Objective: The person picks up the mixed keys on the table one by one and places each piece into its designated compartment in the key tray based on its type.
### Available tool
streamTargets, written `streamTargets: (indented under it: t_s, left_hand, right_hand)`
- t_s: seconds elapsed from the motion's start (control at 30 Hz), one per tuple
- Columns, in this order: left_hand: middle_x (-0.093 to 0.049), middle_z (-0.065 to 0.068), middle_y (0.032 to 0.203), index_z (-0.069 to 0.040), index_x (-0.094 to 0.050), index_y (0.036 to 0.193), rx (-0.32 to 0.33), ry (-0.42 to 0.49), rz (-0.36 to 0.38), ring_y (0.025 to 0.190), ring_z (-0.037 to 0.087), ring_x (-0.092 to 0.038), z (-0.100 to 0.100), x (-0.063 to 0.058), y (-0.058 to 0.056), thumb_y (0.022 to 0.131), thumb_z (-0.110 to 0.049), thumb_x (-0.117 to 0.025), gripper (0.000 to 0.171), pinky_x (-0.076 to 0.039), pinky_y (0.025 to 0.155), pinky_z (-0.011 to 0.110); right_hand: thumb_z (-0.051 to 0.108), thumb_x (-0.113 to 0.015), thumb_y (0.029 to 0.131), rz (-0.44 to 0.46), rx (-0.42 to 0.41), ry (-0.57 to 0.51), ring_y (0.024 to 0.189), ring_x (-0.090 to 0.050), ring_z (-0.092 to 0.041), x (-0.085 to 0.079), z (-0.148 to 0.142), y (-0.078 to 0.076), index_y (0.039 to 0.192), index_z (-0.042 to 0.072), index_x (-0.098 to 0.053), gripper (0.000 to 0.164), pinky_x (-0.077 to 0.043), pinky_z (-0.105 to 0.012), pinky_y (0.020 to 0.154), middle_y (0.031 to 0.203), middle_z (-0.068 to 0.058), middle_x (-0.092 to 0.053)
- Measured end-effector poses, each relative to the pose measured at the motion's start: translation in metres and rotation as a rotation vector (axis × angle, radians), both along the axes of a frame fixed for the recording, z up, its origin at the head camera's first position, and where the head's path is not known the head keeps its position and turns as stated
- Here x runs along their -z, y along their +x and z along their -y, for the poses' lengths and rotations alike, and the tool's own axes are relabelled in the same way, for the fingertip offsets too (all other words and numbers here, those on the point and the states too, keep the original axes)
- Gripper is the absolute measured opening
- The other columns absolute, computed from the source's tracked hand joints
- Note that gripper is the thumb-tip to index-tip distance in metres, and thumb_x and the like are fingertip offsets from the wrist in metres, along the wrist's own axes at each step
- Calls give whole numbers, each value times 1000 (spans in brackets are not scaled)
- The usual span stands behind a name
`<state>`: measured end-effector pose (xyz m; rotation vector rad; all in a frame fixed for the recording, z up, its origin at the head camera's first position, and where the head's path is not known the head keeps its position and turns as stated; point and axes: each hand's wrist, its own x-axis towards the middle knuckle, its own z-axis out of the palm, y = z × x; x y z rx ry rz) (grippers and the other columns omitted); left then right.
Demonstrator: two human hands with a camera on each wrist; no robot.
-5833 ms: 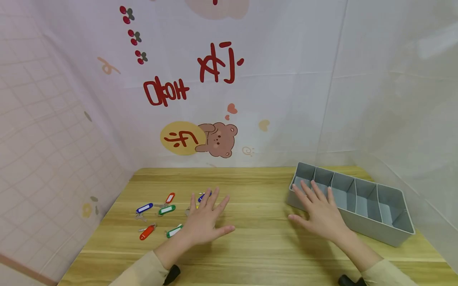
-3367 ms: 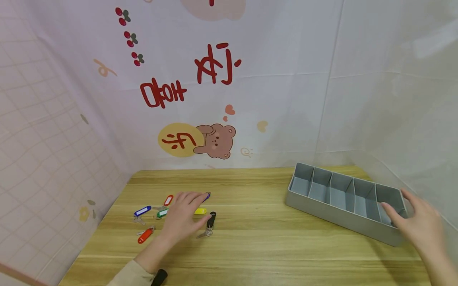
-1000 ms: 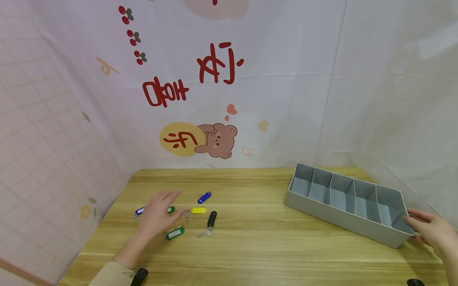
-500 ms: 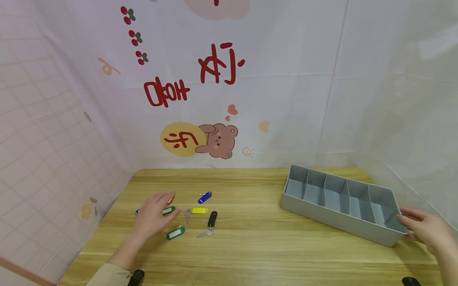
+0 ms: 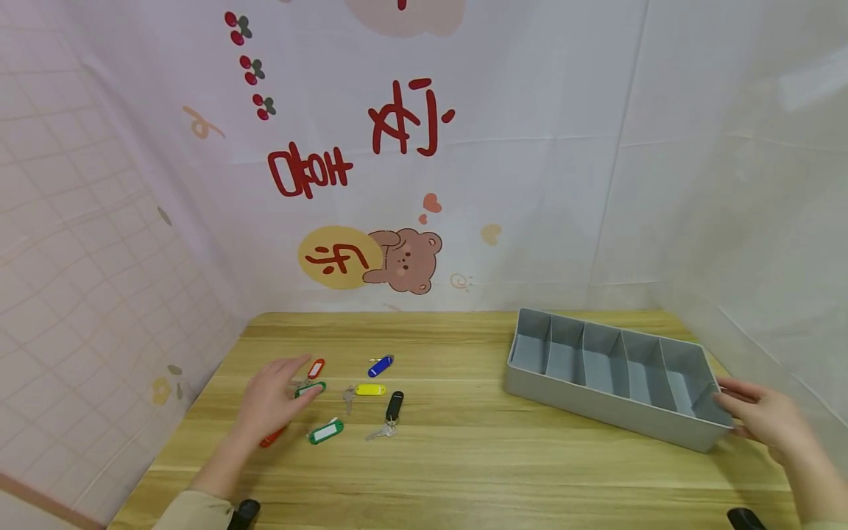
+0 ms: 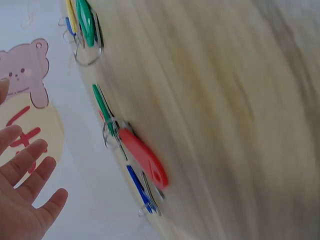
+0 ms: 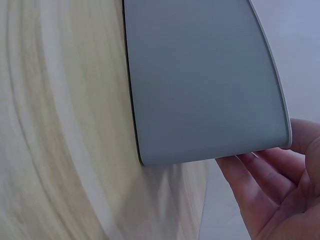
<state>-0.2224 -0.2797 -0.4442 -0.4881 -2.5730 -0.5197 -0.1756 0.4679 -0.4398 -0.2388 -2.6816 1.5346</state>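
Over the left group of key tags my left hand (image 5: 268, 397) hovers, fingers relaxed and apart, holding nothing. Beside it lie a red key tag (image 5: 316, 369), a green key tag (image 5: 311, 390) and a partly covered red key tag (image 5: 273, 438). A blue key tag (image 6: 139, 187), hidden by the hand in the head view, shows in the left wrist view. My right hand (image 5: 768, 416) pinches the right end of the grey divided box (image 5: 609, 412), thumb at the rim and fingers outside. The box rests on the table; its visible compartments hold nothing.
Nearer the table's middle lie another green key tag (image 5: 326, 431), a yellow key tag (image 5: 370, 390), a blue key tag (image 5: 380, 366) and a black key tag (image 5: 394, 405) with keys. A printed curtain (image 5: 530, 184) hangs behind the wooden table (image 5: 464, 471).
Both hands, first spread over the table, have parted. My right hand took the box's right end, and the box slid left. My left hand moved left across the key tags.
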Motion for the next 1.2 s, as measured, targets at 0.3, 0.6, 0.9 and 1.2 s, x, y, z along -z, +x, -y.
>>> streamTargets:
  t_s: [0.3, 0.6, 0.9, 1.2]
  left_hand:
    - [-63, 23, 123, -2, -60, 133, -21, 37, 91, 115, 45, -56, 16, -4, 0, 86, -29, -78, 57, -43, 94, 63]
    - [-61, 24, 126, -1, -56, 137, -38, 71, 142, 119, 47, -52, 32, -5, -3, 89, -36, -75, 62, -40, 97, 63]
    - [-64, 27, 119, 5, -57, 133, -11, 68, 104, 110, 46, -58, 43, -7, -4, 86, -25, -79, 61, -44, 91, 62]
    - [-62, 31, 120, 7, -55, 134, 17, 84, 141, 105, 48, -59, 53, -10, -2, 87, -20, -78, 59, -47, 86, 62]
  right_hand:
    - [24, -64, 98, 3, -57, -36, 79, -55, 13, -1, 17, -6, 93, 59, -54, 36, -56, -26, 64, 91, 40, -52]
    - [26, -62, 100, 25, -78, 92, 80, -53, 14, -7, 37, -17, 135, -3, -57, 46, -57, -31, 67, 109, 10, -66]
    - [25, -59, 101, 26, -111, 110, 81, -49, 16, -6, 56, -24, 139, -20, -37, 62, -58, -34, 67, 129, -38, -52]
    - [21, -57, 102, 14, -131, 106, 82, -50, 15, -4, 69, -30, 140, -20, -35, 60, -57, -31, 67, 132, -38, -50]
